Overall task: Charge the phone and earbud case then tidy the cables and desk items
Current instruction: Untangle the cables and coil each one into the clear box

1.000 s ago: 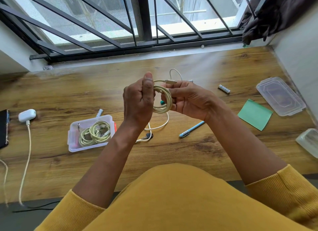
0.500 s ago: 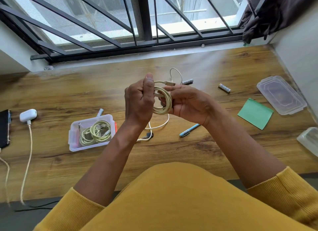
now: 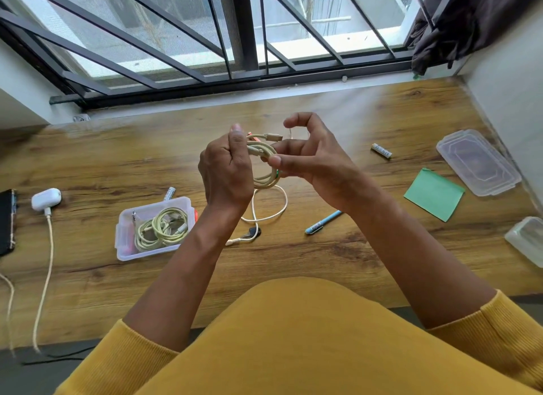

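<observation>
Above the desk's middle, my left hand [image 3: 226,174] grips a coiled cream cable [image 3: 264,168]. My right hand [image 3: 308,156] pinches the same coil with thumb and finger, its other fingers curled above; the cable's plug [image 3: 271,136] sticks out between the hands. A loose white cable [image 3: 271,211] with a dark end lies on the desk below. A clear box [image 3: 123,236] holds another coiled cable [image 3: 163,227]. At far left lie the white earbud case [image 3: 46,199], with a cable plugged in, and the black phone [image 3: 7,221].
A blue pen [image 3: 323,221], a green sticky pad [image 3: 434,194], a clear lid [image 3: 477,162] and a battery [image 3: 381,151] lie on the right. Another clear container [image 3: 527,240] sits at the right edge. A second battery [image 3: 169,193] lies behind the box. Window bars run along the back.
My right hand has opened its upper fingers and lifted them off the coil, now pinching it lower down. The plug end now points right between the hands. My left hand has stayed put.
</observation>
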### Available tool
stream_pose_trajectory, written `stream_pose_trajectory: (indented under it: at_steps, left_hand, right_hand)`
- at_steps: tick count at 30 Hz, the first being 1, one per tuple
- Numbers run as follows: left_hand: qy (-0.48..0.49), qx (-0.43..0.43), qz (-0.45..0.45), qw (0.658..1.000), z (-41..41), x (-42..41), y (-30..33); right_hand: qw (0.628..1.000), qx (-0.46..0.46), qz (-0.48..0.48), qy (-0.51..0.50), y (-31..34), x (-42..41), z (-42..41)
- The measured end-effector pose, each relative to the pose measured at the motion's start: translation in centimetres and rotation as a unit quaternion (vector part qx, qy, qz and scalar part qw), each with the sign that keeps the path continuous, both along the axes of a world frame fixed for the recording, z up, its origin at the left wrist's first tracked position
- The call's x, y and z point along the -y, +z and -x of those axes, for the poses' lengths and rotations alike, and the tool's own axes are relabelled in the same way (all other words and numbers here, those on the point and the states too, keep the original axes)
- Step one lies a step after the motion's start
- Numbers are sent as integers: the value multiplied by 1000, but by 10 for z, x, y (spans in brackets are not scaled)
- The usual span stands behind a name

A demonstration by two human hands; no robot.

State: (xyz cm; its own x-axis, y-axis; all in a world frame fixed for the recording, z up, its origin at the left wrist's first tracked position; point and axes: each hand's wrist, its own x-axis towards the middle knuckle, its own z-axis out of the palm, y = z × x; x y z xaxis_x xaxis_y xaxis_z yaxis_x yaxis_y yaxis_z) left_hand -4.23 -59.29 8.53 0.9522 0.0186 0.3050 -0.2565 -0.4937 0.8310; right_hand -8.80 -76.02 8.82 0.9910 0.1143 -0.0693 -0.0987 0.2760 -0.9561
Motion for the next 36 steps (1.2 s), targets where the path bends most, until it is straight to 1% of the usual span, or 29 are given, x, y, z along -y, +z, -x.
stream_pose_trajectory:
  at_steps: [5, 8, 10, 13, 17, 20, 26, 28, 30, 32, 36]
  left_hand:
    - [-37, -74, 76, 994, -5, 1, -2]
    - [-23, -65, 38, 997, -4, 1, -4]
    - [4, -49, -6, 999, -2, 1, -5]
    - [41, -34, -35, 998, 2, 4, -5]
    - [50, -19, -69, 996, 5, 9, -6]
    - [64, -15, -94, 993, 1, 7, -5]
    - [72, -11, -117, 990, 3, 3, -11]
    - [75, -18, -114, 990, 0, -1, -12]
    - [81, -20, -89, 992, -5, -4, -11]
    - [94, -10, -43, 995, -9, -7, -9]
    - [97, 26, 22, 995, -9, -6, -6]
  right_hand:
    - [997, 53, 49, 36, 4, -1, 0]
    - [993, 70, 82, 45, 5, -5, -1]
    - [991, 69, 116, 25, 7, -9, -1]
    - [984, 71, 161, -23, 9, -16, -2]
    - [955, 105, 259, -97, 7, -21, -3]
    - [933, 103, 313, -146, 5, -22, -2]
    - [941, 153, 258, -158, 17, -17, -1]
    - [956, 149, 205, -147, 17, -19, 1]
    - [970, 122, 144, -150, 15, -19, 4]
    - [978, 80, 93, -170, 11, -20, 5]
    - [979, -31, -37, -199, 5, -23, 4]
